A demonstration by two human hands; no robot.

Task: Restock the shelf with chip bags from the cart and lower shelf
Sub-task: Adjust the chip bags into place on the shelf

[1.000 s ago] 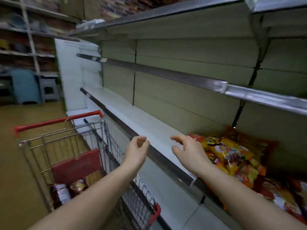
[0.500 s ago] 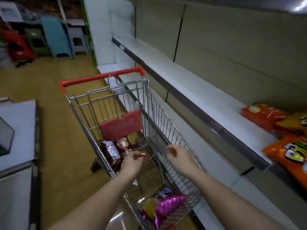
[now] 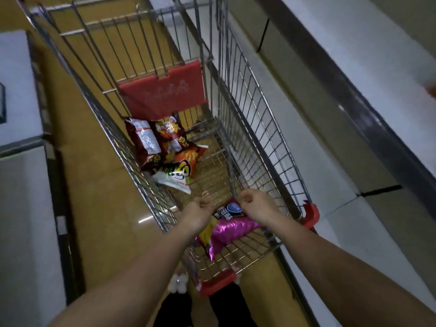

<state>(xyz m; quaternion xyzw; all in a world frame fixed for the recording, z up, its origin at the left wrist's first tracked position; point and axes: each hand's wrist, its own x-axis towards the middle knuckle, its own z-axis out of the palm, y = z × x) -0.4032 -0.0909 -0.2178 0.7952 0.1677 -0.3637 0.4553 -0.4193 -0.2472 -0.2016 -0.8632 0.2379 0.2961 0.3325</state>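
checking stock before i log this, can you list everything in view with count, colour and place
cart: 1, silver wire with red corners, centre aisle
red flap: 1, far end of cart
pink chip bag: 1, pink and yellow, near end of cart under the hands
chip bags: several, dark red, orange, white, piled at far left of cart floor
shelf: 1, pale, right of cart
left hand: fingers curled, over cart
right hand: fingers curled, above pink bag

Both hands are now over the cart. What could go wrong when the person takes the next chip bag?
1. Both hands, left hand and right hand, hover with curled fingers above the pink bag; a hard grip may crush the chips.
2. The other bags lie far down the cart, so reaching them probably means leaning over the wire side.
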